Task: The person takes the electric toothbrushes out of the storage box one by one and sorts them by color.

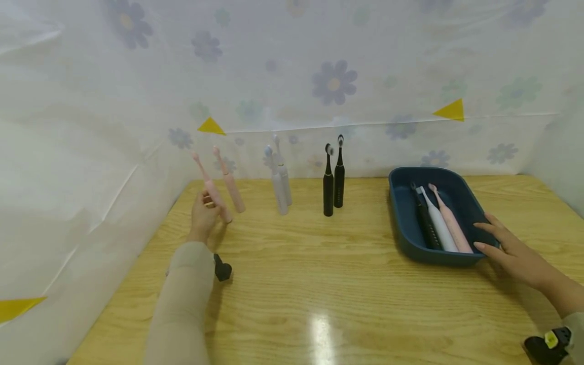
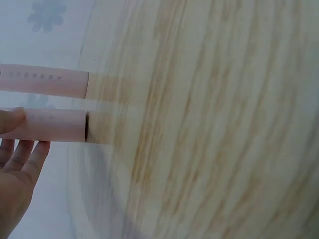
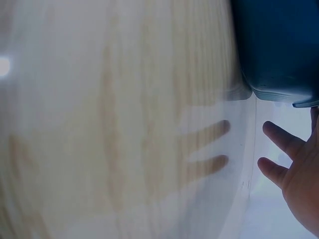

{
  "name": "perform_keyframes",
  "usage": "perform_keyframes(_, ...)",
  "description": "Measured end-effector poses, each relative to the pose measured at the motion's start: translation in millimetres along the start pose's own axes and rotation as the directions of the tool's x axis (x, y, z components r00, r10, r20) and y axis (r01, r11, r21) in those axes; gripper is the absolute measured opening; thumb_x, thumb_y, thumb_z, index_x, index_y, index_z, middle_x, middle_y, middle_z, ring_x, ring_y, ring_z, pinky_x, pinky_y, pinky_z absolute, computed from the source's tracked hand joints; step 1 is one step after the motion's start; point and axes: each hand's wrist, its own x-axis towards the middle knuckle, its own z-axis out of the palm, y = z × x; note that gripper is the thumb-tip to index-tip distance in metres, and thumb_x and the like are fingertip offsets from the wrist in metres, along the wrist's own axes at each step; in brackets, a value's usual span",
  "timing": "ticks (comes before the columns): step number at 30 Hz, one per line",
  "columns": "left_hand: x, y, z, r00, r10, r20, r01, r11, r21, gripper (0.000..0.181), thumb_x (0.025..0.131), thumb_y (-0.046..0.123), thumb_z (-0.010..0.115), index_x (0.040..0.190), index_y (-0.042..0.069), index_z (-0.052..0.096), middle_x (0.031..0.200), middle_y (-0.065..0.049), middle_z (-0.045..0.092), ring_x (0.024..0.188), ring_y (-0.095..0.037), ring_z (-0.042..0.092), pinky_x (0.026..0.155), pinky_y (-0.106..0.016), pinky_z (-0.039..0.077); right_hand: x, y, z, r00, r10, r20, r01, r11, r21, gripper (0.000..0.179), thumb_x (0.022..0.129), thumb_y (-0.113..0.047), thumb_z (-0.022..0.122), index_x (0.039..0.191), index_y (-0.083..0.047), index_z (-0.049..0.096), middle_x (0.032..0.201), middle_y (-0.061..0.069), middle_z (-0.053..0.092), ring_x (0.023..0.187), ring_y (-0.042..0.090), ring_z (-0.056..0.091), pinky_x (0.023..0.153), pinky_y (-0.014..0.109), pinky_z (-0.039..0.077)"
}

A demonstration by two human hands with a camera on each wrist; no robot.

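Around the lower body of a pink electric toothbrush [image 1: 214, 194], my left hand [image 1: 204, 212] curls thumb and fingers. Its head points up and its base is close over the table in the left wrist view. Just right of it stands another pink electric toothbrush [image 1: 232, 191]. At the far right, my right hand [image 1: 513, 251] rests at the right rim of a dark blue basin [image 1: 438, 259], some fingertips over the edge, two spread outside it in the right wrist view. Inside lie a black toothbrush [image 1: 428, 225], a white one [image 1: 439, 223] and a pink one [image 1: 451, 223].
Two white electric toothbrushes [image 1: 279, 190] stand upright on the wooden table [image 1: 310, 284], left of centre. Two black ones [image 1: 328, 195] stand between them and the basin. A flower-patterned white sheet [image 1: 283, 81] with yellow triangles rises behind the table.
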Motion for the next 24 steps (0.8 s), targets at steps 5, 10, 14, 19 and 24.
perform_keyframes(5, 3.5, -3.5, 3.3, 0.999, 0.037, 0.007, -0.037, 0.999, 0.012, 0.053, 0.078, -0.007, 0.050, 0.126, 0.005, 0.032, 0.117, -0.017, 0.038, 0.106, -0.029, 0.042, 0.082, -0.038, 0.041, -0.1, 0.5, 0.6, 1.000, -0.007, -0.013, 0.007, 1.000, -0.007, 0.054, 0.092, -0.013, 0.040, 0.131, 0.012, 0.014, 0.138, 0.020, -0.017, 0.119, 0.049, -0.012, 0.078, 0.071, 0.003)
perform_keyframes(10, 5.2, -5.3, 4.4, 0.998, 0.064, -0.015, -0.063, 0.997, 0.034, 0.052, 0.077, -0.010, 0.048, 0.124, 0.003, 0.033, 0.114, -0.019, 0.040, 0.105, -0.030, 0.044, 0.081, -0.039, 0.042, -0.4, 1.1, 1.9, 1.000, -0.009, -0.010, 0.009, 1.000, 0.005, 0.053, 0.092, -0.013, 0.040, 0.131, 0.012, 0.013, 0.138, 0.019, -0.018, 0.118, 0.049, -0.012, 0.078, 0.071, 0.003)
perform_keyframes(14, 4.3, -5.2, 4.1, 0.998, 0.066, -0.009, -0.066, 0.997, 0.046, 0.052, 0.076, -0.010, 0.047, 0.125, 0.002, 0.032, 0.115, -0.019, 0.039, 0.106, -0.031, 0.043, 0.082, -0.039, 0.041, -0.3, 1.7, 2.3, 1.000, -0.019, -0.015, 0.020, 1.000, 0.018, 0.052, 0.092, -0.012, 0.039, 0.131, 0.013, 0.014, 0.138, 0.019, -0.018, 0.119, 0.048, -0.014, 0.077, 0.071, 0.003)
perform_keyframes(19, 3.7, -5.6, 3.3, 0.997, 0.078, -0.009, -0.078, 0.996, 0.043, 0.051, 0.076, -0.011, 0.045, 0.124, 0.001, 0.033, 0.113, -0.020, 0.040, 0.106, -0.030, 0.043, 0.082, -0.039, 0.041, 1.1, 1.4, 1.5, 1.000, -0.018, -0.014, 0.018, 1.000, 0.018, 0.053, 0.092, -0.012, 0.039, 0.131, 0.012, 0.013, 0.138, 0.018, -0.018, 0.119, 0.046, -0.015, 0.077, 0.071, 0.003)
perform_keyframes(24, 3.7, -6.0, 2.1, 0.997, 0.080, 0.011, -0.080, 0.996, 0.028, 0.050, 0.076, -0.012, 0.044, 0.124, 0.000, 0.033, 0.113, -0.020, 0.040, 0.107, -0.029, 0.043, 0.084, -0.037, 0.040, 1.2, 1.1, 1.1, 1.000, -0.012, -0.009, 0.012, 1.000, 0.015, 0.054, 0.092, -0.012, 0.040, 0.132, 0.012, 0.012, 0.138, 0.017, -0.019, 0.119, 0.046, -0.015, 0.077, 0.071, 0.002)
